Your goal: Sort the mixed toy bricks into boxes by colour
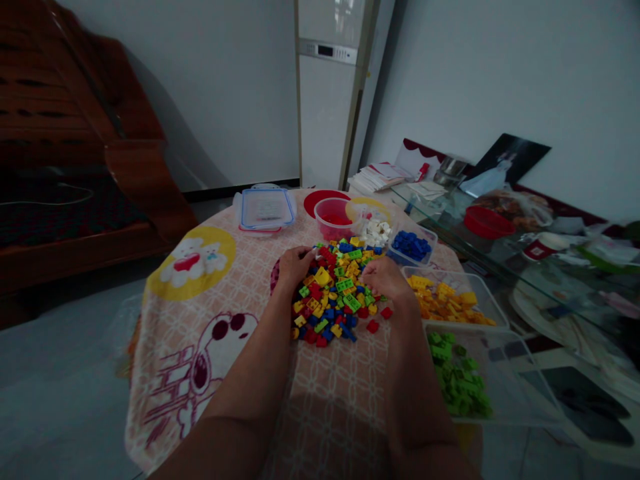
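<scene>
A heap of small toy bricks (334, 290) in red, yellow, green and blue lies in the middle of a round table under a cartoon-print cloth (210, 320). My left hand (294, 265) rests on the heap's left edge, fingers curled down onto the bricks near a red one. My right hand (384, 279) lies on the heap's right side, knuckles up, fingers bent into the pile. What either hand holds is hidden by the fingers and the bricks.
Clear tubs ring the heap: red bricks (334, 219), white bricks (376, 232), blue bricks (412, 245), yellow and orange bricks (447, 300), green bricks (457, 380). A lidded box (267, 209) stands at the back. A cluttered glass table (525, 233) is right, a wooden sofa (75, 167) left.
</scene>
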`<state>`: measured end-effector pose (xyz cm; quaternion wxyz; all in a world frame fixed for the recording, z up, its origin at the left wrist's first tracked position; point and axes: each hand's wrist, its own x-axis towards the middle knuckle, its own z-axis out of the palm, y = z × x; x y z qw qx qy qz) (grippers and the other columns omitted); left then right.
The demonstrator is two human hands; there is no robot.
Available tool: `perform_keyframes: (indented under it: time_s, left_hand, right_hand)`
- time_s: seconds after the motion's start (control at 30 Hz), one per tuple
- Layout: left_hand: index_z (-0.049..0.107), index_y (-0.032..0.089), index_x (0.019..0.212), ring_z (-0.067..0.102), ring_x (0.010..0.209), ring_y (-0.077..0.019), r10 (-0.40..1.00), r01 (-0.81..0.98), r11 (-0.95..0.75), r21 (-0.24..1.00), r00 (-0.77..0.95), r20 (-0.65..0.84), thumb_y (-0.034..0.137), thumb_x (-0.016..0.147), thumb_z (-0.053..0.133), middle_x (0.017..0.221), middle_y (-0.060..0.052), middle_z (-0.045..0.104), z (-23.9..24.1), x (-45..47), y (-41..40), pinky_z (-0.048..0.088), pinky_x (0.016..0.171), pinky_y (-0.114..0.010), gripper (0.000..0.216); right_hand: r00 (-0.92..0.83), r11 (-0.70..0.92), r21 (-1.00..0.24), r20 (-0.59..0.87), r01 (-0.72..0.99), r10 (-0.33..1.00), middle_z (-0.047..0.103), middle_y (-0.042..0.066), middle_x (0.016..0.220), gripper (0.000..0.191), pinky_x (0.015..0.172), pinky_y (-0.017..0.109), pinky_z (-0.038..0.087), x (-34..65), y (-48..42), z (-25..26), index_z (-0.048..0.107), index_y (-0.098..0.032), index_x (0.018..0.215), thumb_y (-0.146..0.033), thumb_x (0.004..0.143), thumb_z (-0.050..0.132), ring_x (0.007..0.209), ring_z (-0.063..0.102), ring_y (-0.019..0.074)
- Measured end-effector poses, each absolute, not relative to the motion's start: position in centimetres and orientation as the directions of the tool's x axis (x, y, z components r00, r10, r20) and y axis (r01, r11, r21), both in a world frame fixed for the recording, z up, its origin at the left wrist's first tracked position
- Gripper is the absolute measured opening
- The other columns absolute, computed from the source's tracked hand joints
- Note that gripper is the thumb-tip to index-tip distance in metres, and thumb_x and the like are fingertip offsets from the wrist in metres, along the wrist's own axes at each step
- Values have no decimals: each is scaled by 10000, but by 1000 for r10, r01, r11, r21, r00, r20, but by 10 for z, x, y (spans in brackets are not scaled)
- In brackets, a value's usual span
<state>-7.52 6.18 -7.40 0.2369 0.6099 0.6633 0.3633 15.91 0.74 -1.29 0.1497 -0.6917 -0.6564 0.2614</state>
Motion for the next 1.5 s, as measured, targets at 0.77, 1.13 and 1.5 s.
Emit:
perform_keyframes:
  time_s: [0.77, 1.13, 1.5]
  left_hand:
    - [815, 207, 1055, 721, 955, -227, 980, 625, -18, 780, -144, 137, 419, 900, 589, 1047, -61, 810, -77, -76, 63, 510, 846, -289, 346]
    - [813, 191, 1060, 720, 925, -222, 978, 597, -33, 802, -145, 148, 423, 896, 582, 1057, -65, 808, -78, -76, 63, 514, 855, -290, 366]
    - [821, 191, 1041, 721, 915, -218, 980, 601, -42, 798, -131, 150, 417, 893, 586, 1017, -53, 812, -77, -76, 63, 509, 836, -277, 358]
  right_hand:
    - [75, -119, -678, -94, 725, 993, 707, 16, 662, 130, 566, 220, 493, 162, 13, -20, 741, -156, 848, -241, 794, 659, 537, 637, 130]
    - [680, -31, -980, 114, 197, 724, 763, 170, 1000, 505, 651, 272, 612, 175, 34, -45, 615, -39, 1273, -291, 849, 509, 793, 758, 207]
    - [447, 121, -907, 311, 404, 839, 772, 96, 824, 404, 714, 334, 591, 173, 40, -57, 780, -114, 974, -405, 771, 587, 763, 726, 234]
